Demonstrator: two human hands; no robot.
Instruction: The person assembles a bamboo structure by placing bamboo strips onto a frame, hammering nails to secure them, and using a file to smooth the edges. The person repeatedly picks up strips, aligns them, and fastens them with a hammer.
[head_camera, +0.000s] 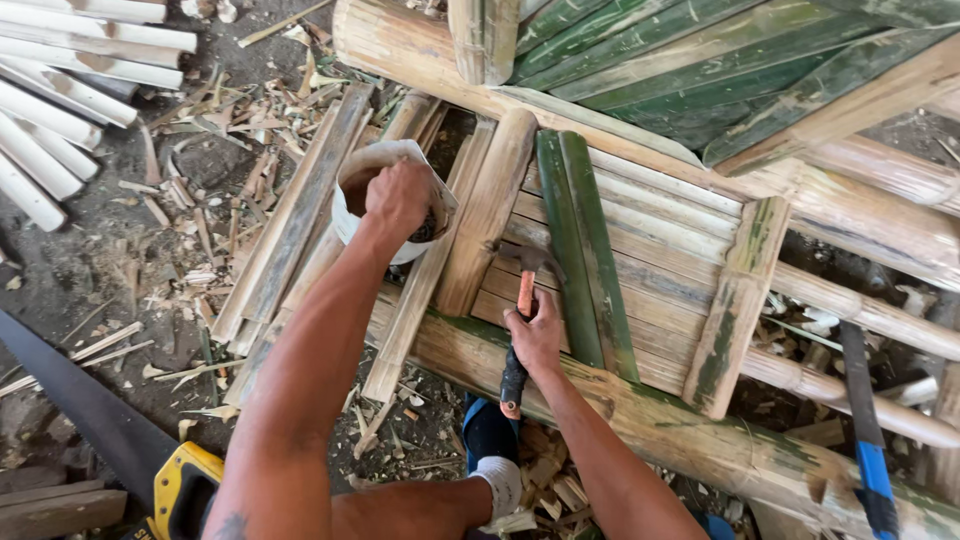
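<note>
The hammer is lying upright in the picture, head away from the person, handle running back toward them across the bamboo slats. Going left to right: a handsaw is resting on the littered ground; the left hand is reaching into a white container, its fingers hidden, so their state is unclear; the right hand is closing around the hammer's handle, nearest to it. A green bamboo strip is lying just beside the head, parallel.

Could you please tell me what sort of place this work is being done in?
Probably an outdoor bamboo workshop: split bamboo slats on a pole frame, shavings over the dirt ground, a hand saw, and a hammer in the right hand.
</note>
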